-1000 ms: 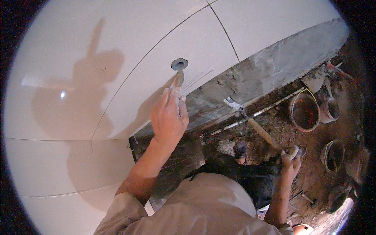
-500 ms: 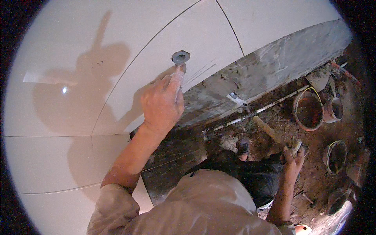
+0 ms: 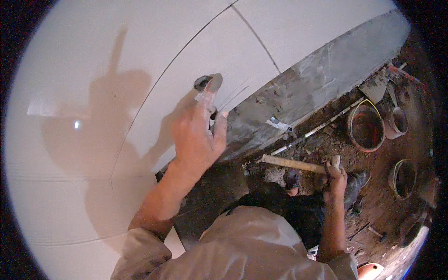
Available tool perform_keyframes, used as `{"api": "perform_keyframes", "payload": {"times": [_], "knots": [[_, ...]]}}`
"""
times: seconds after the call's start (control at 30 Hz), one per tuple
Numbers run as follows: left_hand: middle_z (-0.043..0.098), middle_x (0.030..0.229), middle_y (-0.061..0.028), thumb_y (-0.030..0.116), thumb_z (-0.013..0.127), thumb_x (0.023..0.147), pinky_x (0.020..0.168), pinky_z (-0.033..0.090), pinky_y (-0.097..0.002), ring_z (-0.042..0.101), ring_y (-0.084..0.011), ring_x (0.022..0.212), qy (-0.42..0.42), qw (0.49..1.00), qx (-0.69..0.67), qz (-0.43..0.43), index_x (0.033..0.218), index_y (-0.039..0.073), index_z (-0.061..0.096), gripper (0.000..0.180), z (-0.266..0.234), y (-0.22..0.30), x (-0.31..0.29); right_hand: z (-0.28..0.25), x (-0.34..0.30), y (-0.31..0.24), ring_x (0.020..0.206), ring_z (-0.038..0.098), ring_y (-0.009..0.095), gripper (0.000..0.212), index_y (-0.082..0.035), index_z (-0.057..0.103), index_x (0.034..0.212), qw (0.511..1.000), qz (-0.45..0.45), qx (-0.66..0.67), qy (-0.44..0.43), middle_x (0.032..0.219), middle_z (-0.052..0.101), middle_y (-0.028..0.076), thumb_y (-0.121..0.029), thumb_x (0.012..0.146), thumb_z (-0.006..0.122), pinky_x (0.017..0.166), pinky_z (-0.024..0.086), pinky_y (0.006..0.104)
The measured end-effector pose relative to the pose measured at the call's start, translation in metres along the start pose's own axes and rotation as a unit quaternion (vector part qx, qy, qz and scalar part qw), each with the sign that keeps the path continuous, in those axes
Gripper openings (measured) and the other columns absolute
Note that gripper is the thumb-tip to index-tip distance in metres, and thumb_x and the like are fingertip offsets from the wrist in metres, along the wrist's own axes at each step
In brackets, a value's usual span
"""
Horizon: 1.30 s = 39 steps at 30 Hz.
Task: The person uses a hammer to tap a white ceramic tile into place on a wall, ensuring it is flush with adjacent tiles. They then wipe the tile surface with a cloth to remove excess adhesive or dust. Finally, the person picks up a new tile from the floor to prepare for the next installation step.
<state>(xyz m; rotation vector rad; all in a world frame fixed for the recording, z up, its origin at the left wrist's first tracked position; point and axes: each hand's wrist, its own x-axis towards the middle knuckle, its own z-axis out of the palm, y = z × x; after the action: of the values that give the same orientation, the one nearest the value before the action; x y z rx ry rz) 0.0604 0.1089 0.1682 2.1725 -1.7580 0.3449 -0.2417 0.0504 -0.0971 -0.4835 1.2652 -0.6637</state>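
Observation:
My left hand is raised against the large pale wall tiles. Its forefinger, smeared with grey, stretches up beside a round hole in one tile, and the thumb stands apart from it. The inside of the hole looks dark, and the fingertip partly covers its right edge. Lower down on the right, my right hand grips a hammer close to its head. The wooden handle points left, roughly level.
Below the tiles runs a bare grey cement strip with a pipe outlet. A white pipe lies along its foot. Several buckets, including one with a yellow rim, stand on the muddy floor at right. Another tool lies there.
My left forefinger has shifted from below the hole to its right side, and the thumb has spread away. My right hand has swung the hammer's handle from slanting to nearly level.

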Motion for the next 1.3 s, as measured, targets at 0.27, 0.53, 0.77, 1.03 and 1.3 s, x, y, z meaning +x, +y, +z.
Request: {"api": "perform_keyframes", "payload": {"times": [0.27,0.53,0.77,1.03,1.3], "knots": [[0.068,0.078,-0.0179,0.018,0.069,0.088,0.059,0.053,-0.0456,0.067,-0.0381,0.066,-0.065,0.985,0.157,0.044,0.147,-0.006,0.037,0.071,0.022,0.043,0.055,-0.017,0.037,0.057,0.063,0.057,0.017,0.018,-0.009,0.062,0.104,0.966,0.14,0.216,0.005,0.079,0.061,0.003,-0.02,0.091,0.059,0.053,0.045,0.031],[0.069,0.074,-0.0127,0.012,0.064,0.085,0.053,0.054,-0.0417,0.068,-0.03,0.058,-0.105,0.955,0.271,0.062,0.154,-0.007,0.028,0.08,0.043,0.045,0.071,-0.018,0.051,0.056,0.067,0.057,0.015,0.021,-0.009,0.061,0.104,0.969,0.127,0.208,0.045,0.09,0.062,0.003,-0.025,0.09,0.06,0.053,0.043,0.0295],[0.07,0.074,-0.0157,0.02,0.065,0.088,0.056,0.055,-0.0466,0.068,-0.0343,0.059,-0.201,0.925,0.315,0.07,0.155,-0.002,0.026,0.08,0.066,0.04,0.056,-0.025,0.069,0.063,0.075,0.061,0.024,0.028,-0.002,0.061,0.112,0.97,0.132,0.202,0.041,0.091,0.062,0.009,-0.022,0.093,0.06,0.066,0.054,0.039],[0.072,0.09,-0.0214,0.021,0.066,0.09,0.065,0.056,-0.0466,0.07,-0.0373,0.072,-0.214,0.943,0.238,0.086,0.149,0.0,0.039,0.069,0.065,0.045,0.057,-0.02,0.069,0.061,0.071,0.057,0.019,0.022,-0.008,0.059,0.111,0.967,0.13,0.217,0.007,0.084,0.06,0.004,-0.019,0.093,0.063,0.061,0.048,0.0329],[0.052,0.138,-0.0242,0.022,0.077,0.086,0.104,0.043,-0.0502,0.052,-0.039,0.119,0.189,0.936,0.222,0.196,0.147,-0.006,0.033,0.081,0.024,0.006,0.074,0.001,0.02,0.009,0.061,0.06,0.012,0.021,-0.008,0.057,0.111,0.941,0.001,0.318,-0.114,0.089,0.066,0.005,-0.017,0.093,0.064,0.049,0.048,0.0227]]}}
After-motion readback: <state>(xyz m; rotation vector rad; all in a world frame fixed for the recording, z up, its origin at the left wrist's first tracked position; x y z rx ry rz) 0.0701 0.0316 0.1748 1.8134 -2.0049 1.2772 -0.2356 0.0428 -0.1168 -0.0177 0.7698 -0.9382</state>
